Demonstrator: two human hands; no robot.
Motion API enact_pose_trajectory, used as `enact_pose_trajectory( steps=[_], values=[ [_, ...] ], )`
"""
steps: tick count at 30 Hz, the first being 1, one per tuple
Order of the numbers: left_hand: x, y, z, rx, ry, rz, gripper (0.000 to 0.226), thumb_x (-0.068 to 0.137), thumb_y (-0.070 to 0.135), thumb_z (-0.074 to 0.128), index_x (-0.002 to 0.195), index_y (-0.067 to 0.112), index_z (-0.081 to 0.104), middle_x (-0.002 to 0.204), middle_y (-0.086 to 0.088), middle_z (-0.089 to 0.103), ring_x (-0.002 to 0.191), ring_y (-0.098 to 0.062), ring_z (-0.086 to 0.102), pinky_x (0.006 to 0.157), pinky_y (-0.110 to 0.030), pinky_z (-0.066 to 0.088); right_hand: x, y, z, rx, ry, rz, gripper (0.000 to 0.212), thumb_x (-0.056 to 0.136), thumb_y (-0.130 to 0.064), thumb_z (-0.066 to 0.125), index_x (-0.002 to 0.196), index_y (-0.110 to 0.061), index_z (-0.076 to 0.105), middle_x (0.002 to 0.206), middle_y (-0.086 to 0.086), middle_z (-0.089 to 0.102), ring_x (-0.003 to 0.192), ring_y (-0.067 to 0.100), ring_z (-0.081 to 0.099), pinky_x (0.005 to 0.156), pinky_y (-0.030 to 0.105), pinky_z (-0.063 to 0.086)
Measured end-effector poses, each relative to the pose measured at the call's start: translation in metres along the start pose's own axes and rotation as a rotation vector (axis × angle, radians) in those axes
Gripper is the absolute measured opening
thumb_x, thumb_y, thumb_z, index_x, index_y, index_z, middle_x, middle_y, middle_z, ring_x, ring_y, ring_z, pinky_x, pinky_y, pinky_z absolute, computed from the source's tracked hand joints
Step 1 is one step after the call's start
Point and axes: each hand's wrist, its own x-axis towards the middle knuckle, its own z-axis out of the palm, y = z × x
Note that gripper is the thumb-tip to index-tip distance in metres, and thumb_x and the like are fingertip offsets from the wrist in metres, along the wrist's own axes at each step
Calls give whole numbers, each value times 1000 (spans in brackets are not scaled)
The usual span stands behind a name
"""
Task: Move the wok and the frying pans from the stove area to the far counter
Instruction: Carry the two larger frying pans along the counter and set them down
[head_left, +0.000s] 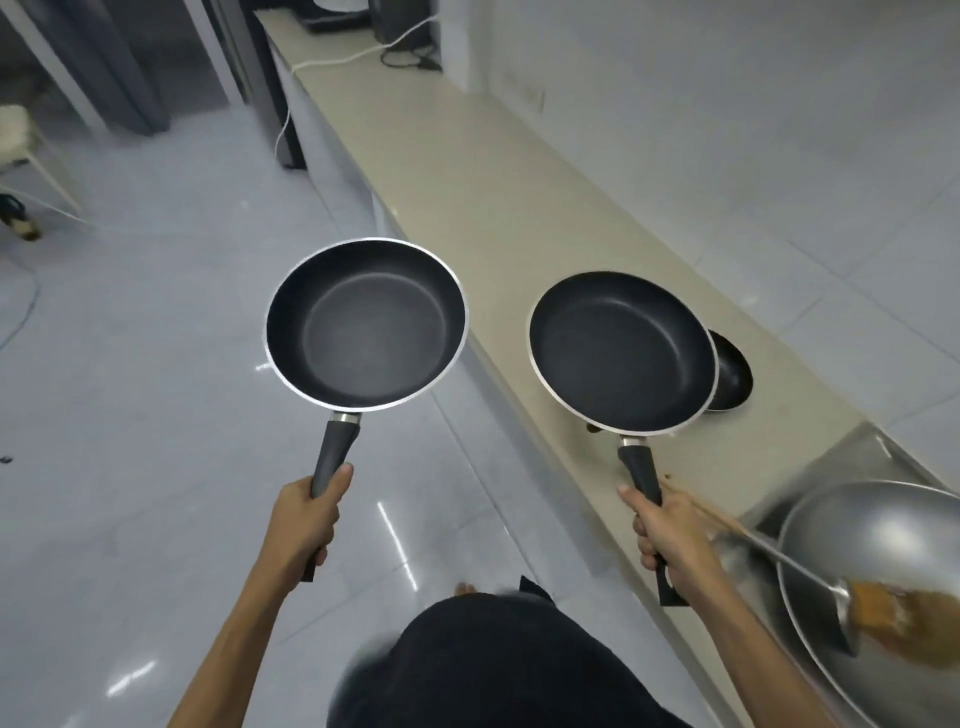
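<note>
Mid-carry. Left hand (304, 519) fingers wrapped on handle of left pan (366, 323), held over floor at 10 o'clock. Right hand (670, 535) fingers clamp right pan (621, 351) handle, above desk (493, 197). Wok (878, 545) w/ ladle (810, 577) at 4 o'clock, unmoved. Far desk end at 12: nothing delivered yet, prob. one more trip for wok.

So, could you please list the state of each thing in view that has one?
Left hand: closed on the left pan's handle.
Right hand: closed on the right pan's handle.
Left pan: held up over the floor, empty.
Right pan: held over the counter edge, empty.
Wok: at the stove end, a ladle in it.
Small dark pan: on the counter, partly hidden.
</note>
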Motion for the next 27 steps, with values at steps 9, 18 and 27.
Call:
enact_pose_trajectory(
  steps=[9, 18, 27],
  values=[
    [198, 96, -30, 55, -81, 12, 47, 94, 51, 63, 75, 12, 45, 47, 3, 39, 35, -12, 31, 37, -23, 31, 97, -89, 99, 103, 99, 72, 23, 98, -25, 68, 87, -13, 53, 46, -6, 39, 33, 9, 32, 35, 21, 28],
    [421, 212, -79, 221, -247, 88, 49, 93, 56, 61, 77, 12, 45, 50, 2, 40, 37, -12, 32, 38, -24, 33, 185, -182, 229, 283, 290, 103, 24, 98, -26, 69, 88, -10, 53, 49, -3, 42, 36, 10, 35, 35, 23, 32],
    [583, 321, -42, 351, -429, 204, 51, 93, 59, 59, 75, 13, 44, 48, 4, 37, 35, -10, 30, 36, -23, 32, 261, -242, 310, 473, 505, 207, 26, 97, -25, 70, 85, -13, 50, 48, -6, 39, 36, 10, 31, 35, 24, 31]
  ],
)
